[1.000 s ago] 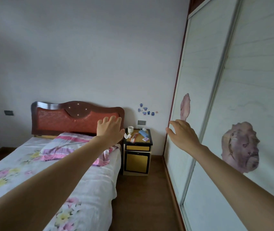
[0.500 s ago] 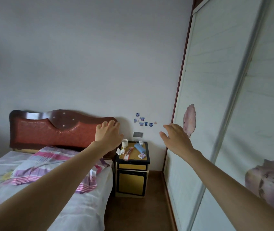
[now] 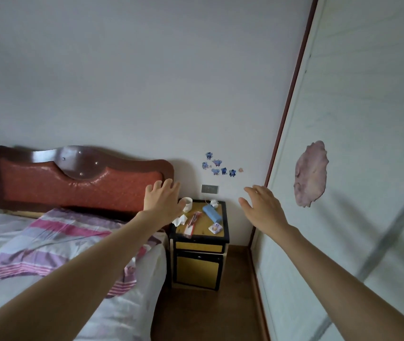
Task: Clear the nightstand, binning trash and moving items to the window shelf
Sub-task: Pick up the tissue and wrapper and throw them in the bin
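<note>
From the head view, the left hand [image 3: 164,201] and right hand [image 3: 263,209] reach out with fingers spread, grasping nothing, toward the far nightstand [image 3: 202,236] right of the bed, where a careless sweep could topple the white cup [image 3: 187,203] beside the crumpled tissue [image 3: 180,219].

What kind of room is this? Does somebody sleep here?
It looks like a bedroom, so yes, probably. There is a bed with a red padded headboard and a striped blanket, a small nightstand beside it holding a cup, and a big sliding wardrobe along the wall.
</note>
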A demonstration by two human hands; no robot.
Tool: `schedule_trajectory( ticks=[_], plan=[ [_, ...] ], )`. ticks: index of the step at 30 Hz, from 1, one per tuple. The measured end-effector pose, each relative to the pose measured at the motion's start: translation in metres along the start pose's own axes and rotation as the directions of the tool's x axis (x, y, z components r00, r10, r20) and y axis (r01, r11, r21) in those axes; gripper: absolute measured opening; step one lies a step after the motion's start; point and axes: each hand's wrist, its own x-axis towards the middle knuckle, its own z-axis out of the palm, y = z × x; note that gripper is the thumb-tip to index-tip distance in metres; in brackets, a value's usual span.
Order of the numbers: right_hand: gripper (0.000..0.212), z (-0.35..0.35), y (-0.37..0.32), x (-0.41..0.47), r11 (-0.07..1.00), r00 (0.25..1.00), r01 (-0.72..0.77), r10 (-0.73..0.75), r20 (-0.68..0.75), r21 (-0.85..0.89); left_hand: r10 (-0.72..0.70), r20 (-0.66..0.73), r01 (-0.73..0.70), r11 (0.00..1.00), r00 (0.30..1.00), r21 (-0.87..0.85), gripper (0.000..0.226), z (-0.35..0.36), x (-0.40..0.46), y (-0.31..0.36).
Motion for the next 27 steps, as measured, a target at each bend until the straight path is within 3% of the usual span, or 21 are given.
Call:
schedule_trajectory(
  ticks=[14,27],
  plan=[
    [0.046,0.137,0.03,0.191,0.999,0.993,-0.047,0.045,0.11,0.013,0.015,0.102,-0.015,1.0,0.995,-0.01,0.057,0.13,0.178,-0.064],
    [0.041,0.29,0.105,0.321,0.991,0.966,-0.014,-0.02,0.257,0.131,-0.115,0.267,0.129,0.991,0.957,-0.036,0.058,0.279,0.304,-0.065]
  ],
)
